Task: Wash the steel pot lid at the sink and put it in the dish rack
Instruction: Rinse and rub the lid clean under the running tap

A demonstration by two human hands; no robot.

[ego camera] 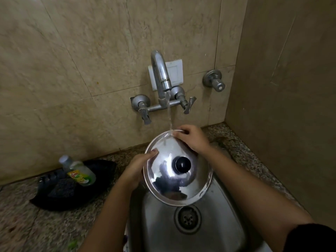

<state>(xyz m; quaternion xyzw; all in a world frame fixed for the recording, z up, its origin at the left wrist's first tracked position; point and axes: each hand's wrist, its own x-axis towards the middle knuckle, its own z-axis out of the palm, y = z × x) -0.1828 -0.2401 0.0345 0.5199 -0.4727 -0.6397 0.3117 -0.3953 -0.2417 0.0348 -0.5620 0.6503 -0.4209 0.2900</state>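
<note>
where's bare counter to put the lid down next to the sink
Bare granite counter lies front left, between the black tray and the sink rim. A narrower, wet strip runs right of the sink along the wall. The back left is crowded: the tray holds a soap bottle and scrubber.

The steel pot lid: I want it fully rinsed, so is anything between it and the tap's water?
Nothing visible. The stream falls straight onto the far rim of the round steel pot lid, beside the right hand; the left hand grips the left edge.
</note>
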